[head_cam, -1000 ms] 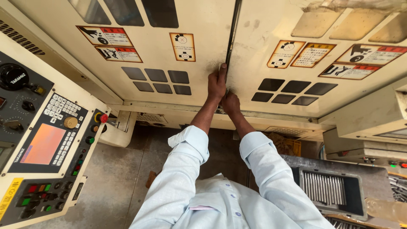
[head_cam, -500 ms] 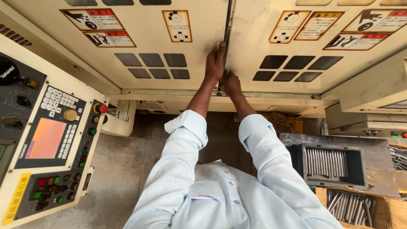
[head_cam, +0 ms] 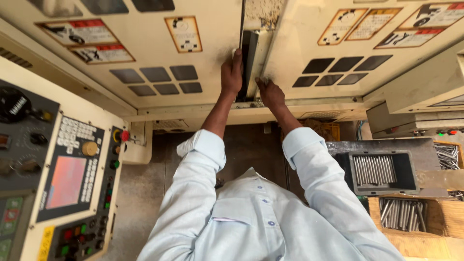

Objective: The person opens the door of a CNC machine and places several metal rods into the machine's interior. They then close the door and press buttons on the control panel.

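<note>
Two cream sliding machine doors meet in front of me, the left door (head_cam: 159, 43) and the right door (head_cam: 314, 63). A narrow dark gap (head_cam: 249, 60) shows between them. My left hand (head_cam: 231, 73) grips the inner edge of the left door, fingers curled into the gap. My right hand (head_cam: 270, 92) holds the lower inner edge of the right door, just right of the gap. Both arms reach forward in light blue sleeves. Each door carries dark square window panes and pictogram stickers.
A machine control panel (head_cam: 72, 179) with a screen, keys, a yellow knob and a red button (head_cam: 125, 136) stands at my left. At my right sit a black tray (head_cam: 408, 183) of metal rods, a wooden box (head_cam: 449, 220) of rods below it, and more rods (head_cam: 447, 154) behind.
The doors were closed at the seam a second ago; now they have parted and a dark gap shows. My hands have moved apart, one on each door's edge.
</note>
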